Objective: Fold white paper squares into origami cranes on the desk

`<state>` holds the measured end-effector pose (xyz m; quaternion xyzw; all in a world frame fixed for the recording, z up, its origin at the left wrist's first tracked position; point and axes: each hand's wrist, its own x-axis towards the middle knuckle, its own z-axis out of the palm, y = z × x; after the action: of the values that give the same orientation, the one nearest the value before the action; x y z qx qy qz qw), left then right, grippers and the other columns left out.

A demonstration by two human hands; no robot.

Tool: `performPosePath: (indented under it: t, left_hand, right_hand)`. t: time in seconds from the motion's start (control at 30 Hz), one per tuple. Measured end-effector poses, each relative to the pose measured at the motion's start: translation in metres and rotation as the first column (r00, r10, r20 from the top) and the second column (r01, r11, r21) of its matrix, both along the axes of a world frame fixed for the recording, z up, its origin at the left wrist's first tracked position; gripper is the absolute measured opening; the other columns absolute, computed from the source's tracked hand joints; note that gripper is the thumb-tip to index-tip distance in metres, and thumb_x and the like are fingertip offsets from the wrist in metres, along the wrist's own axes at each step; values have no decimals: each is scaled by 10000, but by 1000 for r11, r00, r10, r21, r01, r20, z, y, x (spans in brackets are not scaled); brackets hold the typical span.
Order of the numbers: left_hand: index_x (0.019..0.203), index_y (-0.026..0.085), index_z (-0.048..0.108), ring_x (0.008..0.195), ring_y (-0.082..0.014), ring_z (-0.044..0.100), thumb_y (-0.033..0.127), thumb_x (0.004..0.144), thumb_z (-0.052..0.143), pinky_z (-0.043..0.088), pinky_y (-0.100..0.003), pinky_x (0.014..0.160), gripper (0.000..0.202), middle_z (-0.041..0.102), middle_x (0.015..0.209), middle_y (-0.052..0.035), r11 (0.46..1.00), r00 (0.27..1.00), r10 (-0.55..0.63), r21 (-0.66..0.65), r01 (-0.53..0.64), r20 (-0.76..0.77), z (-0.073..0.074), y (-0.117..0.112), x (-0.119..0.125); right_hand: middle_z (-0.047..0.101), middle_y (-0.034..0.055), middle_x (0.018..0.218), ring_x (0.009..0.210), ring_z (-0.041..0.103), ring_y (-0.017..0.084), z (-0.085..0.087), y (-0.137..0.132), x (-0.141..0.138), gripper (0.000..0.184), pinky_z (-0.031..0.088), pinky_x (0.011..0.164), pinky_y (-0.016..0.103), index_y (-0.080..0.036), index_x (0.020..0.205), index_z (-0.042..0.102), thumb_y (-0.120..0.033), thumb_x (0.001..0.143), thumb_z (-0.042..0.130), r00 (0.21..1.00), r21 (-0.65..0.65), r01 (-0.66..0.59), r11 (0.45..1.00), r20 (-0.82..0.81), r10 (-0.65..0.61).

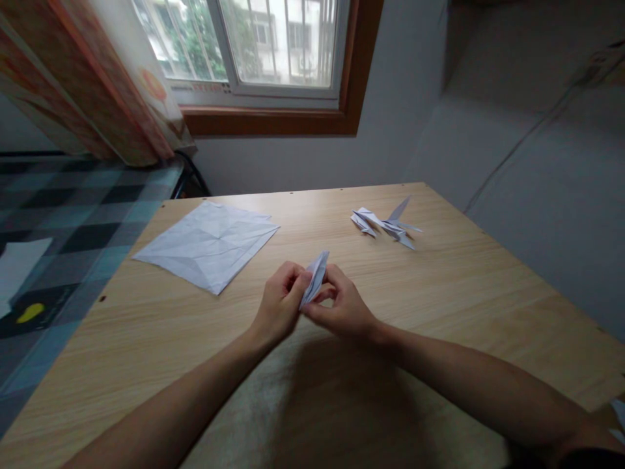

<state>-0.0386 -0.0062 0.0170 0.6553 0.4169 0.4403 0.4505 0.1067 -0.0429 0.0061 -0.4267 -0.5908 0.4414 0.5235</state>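
Note:
A small folded white paper [316,276] is held between my two hands above the middle of the table. Its pointed end sticks up and away from me. My left hand [283,296] is closed on its left side, the thumb pressed along the paper. From the right, my right hand [344,303] pinches the lower end with thumb and fingertips. Some of the fingers are hidden behind the paper. Creased, unfolded white sheets [209,244] lie flat beyond my left hand. Folded paper figures [383,227] with pointed tips rest beyond my right hand.
The wooden table [439,293] reaches toward a wall and a barred window [278,45]. To the left is a checked cloth surface [92,215] with a white sheet [22,267] on it. A patterned curtain [97,78] hangs at the upper left.

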Motion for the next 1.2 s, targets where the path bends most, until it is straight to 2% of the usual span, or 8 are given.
performPosePath:
  t: [0.23, 0.37, 0.5, 0.63, 0.77, 0.93, 1.07, 1.2]
  left_hand:
    - [753, 168, 559, 596, -124, 445, 593, 873, 551, 359, -254, 566, 441, 505, 656, 24, 998, 996, -43, -32, 46, 78, -4, 1, -3]
    - [808, 166, 573, 626, -115, 514, 407, 711, 781, 394, -229, 588, 333, 586, 710, 24, 998, 997, -8, -61, 13, 77, -2, 1, -3]
    - [829, 167, 563, 624, -93, 540, 285, 666, 805, 425, -208, 610, 315, 600, 709, 38, 994, 983, 68, -98, -52, 168, 2, 3, 0]
    - [897, 187, 512, 640, -99, 594, 215, 591, 831, 457, -209, 631, 443, 636, 732, 48, 987, 945, 52, -162, 1, 323, 2, 7, 2]
    - [788, 180, 485, 575, -76, 561, 200, 598, 822, 410, -181, 576, 387, 593, 640, 68, 982, 949, 39, -189, 22, 313, 2, 6, 1]
    - [986, 183, 530, 639, -127, 623, 312, 636, 833, 468, -231, 615, 480, 678, 741, 25, 948, 928, -88, -255, 189, 362, 5, 5, 0]
    - [886, 154, 566, 607, -121, 603, 487, 697, 800, 465, -229, 571, 448, 655, 723, 13, 938, 939, -148, -257, 233, 311, 3, 5, -2]
    - [928, 171, 519, 468, -119, 568, 624, 800, 672, 443, -229, 458, 496, 636, 621, 24, 900, 920, -244, -282, 333, 308, 0, 1, -3]
  right_hand:
    - [624, -10, 868, 686, 618, 122, -1, 5, 5, 278, 512, 639, 255, -197, 928, 594, -201, 694, 744, 993, -28, 0, 1000, -116, -4]
    - [643, -16, 826, 720, 639, 137, -4, 11, 9, 256, 517, 672, 264, -206, 871, 566, -238, 707, 760, 975, -61, 64, 996, -208, -75]
    - [657, -31, 769, 707, 653, 135, -5, 16, 9, 261, 518, 663, 257, -218, 841, 527, -233, 704, 749, 948, -86, 61, 994, -306, -85]
    - [672, -34, 813, 720, 660, 117, -4, 17, 8, 300, 511, 647, 230, -230, 895, 515, -183, 693, 731, 935, -60, 40, 997, -351, -59]
    - [659, -56, 796, 661, 631, 101, -2, 15, 9, 388, 488, 581, 205, -252, 960, 486, -177, 688, 753, 932, -72, 87, 994, -346, -107]
    - [665, -38, 793, 673, 625, 112, -2, 9, 10, 376, 489, 609, 228, -254, 999, 505, -223, 742, 777, 973, 1, 94, 996, -211, -92]
    - [599, -35, 776, 643, 582, 111, -1, 5, 12, 273, 467, 574, 237, -248, 1005, 546, -302, 815, 735, 987, 50, 20, 999, -163, -11]
    - [616, 8, 997, 724, 578, 112, 9, 11, 19, 240, 488, 642, 257, -252, 1028, 557, -263, 827, 688, 978, 129, 81, 988, -202, -54]
